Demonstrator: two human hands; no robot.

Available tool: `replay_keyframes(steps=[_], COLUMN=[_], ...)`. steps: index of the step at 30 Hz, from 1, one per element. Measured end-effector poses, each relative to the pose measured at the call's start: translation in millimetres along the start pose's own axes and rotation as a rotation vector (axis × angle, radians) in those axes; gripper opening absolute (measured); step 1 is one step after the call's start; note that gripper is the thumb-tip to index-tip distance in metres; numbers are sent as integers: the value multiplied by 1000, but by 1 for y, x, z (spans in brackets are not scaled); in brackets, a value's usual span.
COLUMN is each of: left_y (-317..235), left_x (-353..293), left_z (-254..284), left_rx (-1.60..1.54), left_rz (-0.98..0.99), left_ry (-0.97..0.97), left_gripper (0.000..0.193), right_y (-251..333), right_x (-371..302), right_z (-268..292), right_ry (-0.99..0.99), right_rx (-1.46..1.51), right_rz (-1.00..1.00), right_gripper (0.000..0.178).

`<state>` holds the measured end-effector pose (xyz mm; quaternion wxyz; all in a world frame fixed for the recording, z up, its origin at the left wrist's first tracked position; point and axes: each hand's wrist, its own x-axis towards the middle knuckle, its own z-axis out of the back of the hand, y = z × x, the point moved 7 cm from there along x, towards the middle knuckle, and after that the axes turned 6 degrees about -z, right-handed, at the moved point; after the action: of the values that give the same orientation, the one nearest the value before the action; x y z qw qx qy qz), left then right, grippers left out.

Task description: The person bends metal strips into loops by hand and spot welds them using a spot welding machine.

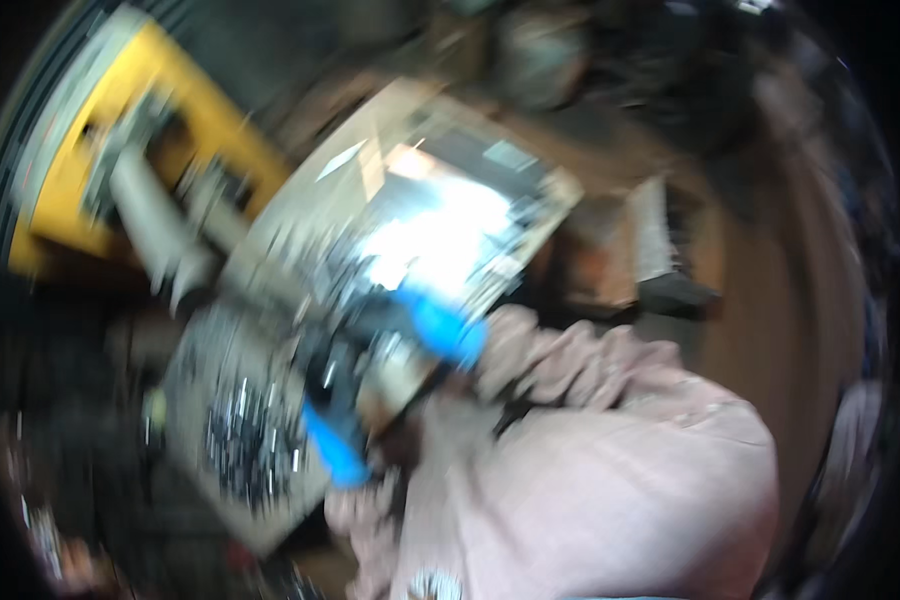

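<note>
Motion smears the whole view. My left hand (330, 380), in a dark glove with a blue cuff, is left of centre, near a heap of small dark, shiny parts (255, 440) on the worktop. My right hand (375, 316), gloved the same way, is just above and to its right, over the worktop's edge by the brightly lit part. Between the gloves shows a pale, blurred patch (398, 375) that I cannot make out. The fingers of both hands are too blurred to tell whether they hold anything.
A pale worktop (300, 215) with a strong glare runs diagonally through the middle. At upper left stands a yellow machine (250, 135) with grey cylindrical parts (145, 205). To the right, an open box-like thing (652, 235) sits above a brown floor (770, 300).
</note>
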<state>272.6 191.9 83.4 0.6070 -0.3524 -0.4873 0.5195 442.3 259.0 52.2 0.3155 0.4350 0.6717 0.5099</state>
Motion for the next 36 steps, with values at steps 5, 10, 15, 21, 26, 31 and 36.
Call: replay_keyframes(steps=[5, 10, 15, 21, 26, 31, 36], left_y=[-12, -6, -19, -27, -56, -10, -17], left_x=[16, 18, 35, 55, 66, 85, 89], left_z=[24, 45, 42, 45, 43, 35, 31], left_rx=[164, -45, 279, 301, 714, -224, 137], left_rz=[0, 140, -107, -97, -506, 142, -190], left_ry=[-265, -319, -189, -196, -81, -161, -100], left_gripper=[41, 35, 28, 23, 25, 32, 34], right_y=[13, 14, 67, 77, 71, 26, 17], right_x=[11, 22, 24, 30, 51, 72, 78], right_z=[-27, -44, -54, -50, -47, -34, -36], right_ry=[-179, -237, -376, -435, -173, 228, 513], right_rx=[354, 105, -913, -1129, -1109, -610, -786], right_rz=[-134, -1, 426, 412, 400, -245, 408], right_gripper=[19, 16, 16, 19, 18, 27, 27])
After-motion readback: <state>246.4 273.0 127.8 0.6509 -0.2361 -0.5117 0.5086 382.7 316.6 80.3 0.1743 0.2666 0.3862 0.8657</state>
